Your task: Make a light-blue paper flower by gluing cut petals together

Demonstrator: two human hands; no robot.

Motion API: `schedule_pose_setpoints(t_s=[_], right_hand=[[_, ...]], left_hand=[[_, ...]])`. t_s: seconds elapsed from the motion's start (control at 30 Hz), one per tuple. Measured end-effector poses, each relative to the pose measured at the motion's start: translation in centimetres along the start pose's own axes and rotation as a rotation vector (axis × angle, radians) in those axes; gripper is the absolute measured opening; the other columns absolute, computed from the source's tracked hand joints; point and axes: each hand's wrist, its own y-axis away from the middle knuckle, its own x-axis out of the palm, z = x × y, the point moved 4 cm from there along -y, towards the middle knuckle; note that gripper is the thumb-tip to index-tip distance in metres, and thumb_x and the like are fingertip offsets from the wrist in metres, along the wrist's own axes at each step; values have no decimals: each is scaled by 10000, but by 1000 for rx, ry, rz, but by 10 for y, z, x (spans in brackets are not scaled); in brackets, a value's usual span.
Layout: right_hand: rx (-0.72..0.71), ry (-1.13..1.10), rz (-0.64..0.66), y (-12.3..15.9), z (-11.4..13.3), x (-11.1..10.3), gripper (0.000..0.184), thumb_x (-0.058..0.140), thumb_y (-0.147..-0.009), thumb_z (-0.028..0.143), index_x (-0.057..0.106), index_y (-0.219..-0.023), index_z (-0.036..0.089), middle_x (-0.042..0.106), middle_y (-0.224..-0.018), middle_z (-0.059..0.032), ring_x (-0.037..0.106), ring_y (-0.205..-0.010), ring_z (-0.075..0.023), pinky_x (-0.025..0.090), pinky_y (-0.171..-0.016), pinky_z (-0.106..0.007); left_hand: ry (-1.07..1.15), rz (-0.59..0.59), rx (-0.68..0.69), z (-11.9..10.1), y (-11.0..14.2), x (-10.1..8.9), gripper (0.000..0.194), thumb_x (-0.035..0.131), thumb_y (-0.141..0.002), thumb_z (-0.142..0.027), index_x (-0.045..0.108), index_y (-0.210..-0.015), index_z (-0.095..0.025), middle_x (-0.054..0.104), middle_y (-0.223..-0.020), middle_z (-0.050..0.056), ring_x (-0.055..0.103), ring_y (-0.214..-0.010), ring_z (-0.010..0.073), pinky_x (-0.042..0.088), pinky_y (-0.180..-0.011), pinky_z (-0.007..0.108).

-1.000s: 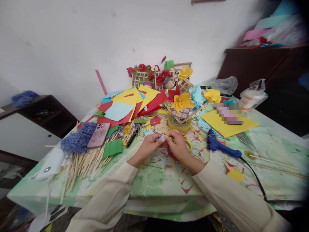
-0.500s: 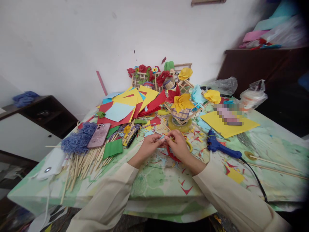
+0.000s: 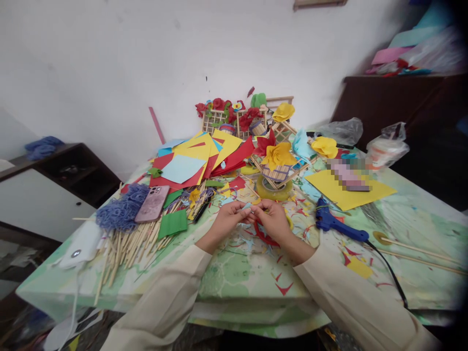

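Both hands meet over the middle of the table, fingertips together around a small piece of light blue paper [image 3: 247, 205]. My left hand [image 3: 228, 219] pinches it from the left. From the right, my right hand [image 3: 272, 222] has its thumb and fingers closed at the paper's edge. Under my right hand lie red and yellow rings [image 3: 266, 238], partly hidden by it; they look like scissor handles. Just beyond the hands a roll of clear tape [image 3: 276, 192] lies flat, with a small stick stand bearing a yellow paper flower [image 3: 280, 155] on it.
A blue glue gun [image 3: 338, 223] with a black cord lies to the right. At left are bamboo sticks [image 3: 126, 251], purple yarn [image 3: 120, 209], a phone [image 3: 152, 202] and green paper [image 3: 173, 223]. Coloured sheets [image 3: 185, 168] are heaped behind. A bagged cup [image 3: 383, 151] stands at far right.
The whole view has shifted slightly, so things sit a little further right. Both hands keep hold of the blue paper, with the fingers moving only slightly.
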Motion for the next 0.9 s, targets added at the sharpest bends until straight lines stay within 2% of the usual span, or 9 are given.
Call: schedule_pose_setpoints(t_s=[0.2,0.4,0.6,0.73,0.9], right_hand=[[-54,-20,-87,-3,5,-9,258,582,-753,357,582,-579,166,553,-590,-6,500,-600,-138,376,-608,-269],[-39,-11,-4,-1,6,-7,331,535,-794,440,567,-623,159,530,-603,-7,464,-602,-134,345,-587,-263],[-49,20,88,0,2,-1,439,503,-803,476,332,-504,205,290,-499,52,284,-503,-93,230,-495,-248],[-88,74,103,1,6,0,422,492,-820,454,367,-509,197,323,-511,45,317,-520,-98,243,-511,-249],[-113,131,126,2,10,-1,414,487,-831,424,432,-497,185,372,-499,37,363,-515,-102,277,-526,-250]], left_hand=[[73,-79,-1,5,-3,-8,325,676,-720,-430,598,-796,-124,706,-726,59,646,-620,123,511,-652,255],[-164,-151,130,-5,-2,-12,316,631,-748,-436,611,-718,-123,669,-609,39,594,-524,114,465,-554,232],[-202,-90,168,-9,3,-4,308,601,-771,-435,602,-721,-131,639,-608,28,574,-547,115,454,-573,239],[-203,-35,233,-10,5,0,309,549,-816,-423,591,-701,-139,614,-624,17,559,-594,115,440,-607,238],[-410,-57,323,-13,5,-1,353,501,-851,-403,587,-622,-148,592,-577,6,519,-559,106,407,-586,232]])
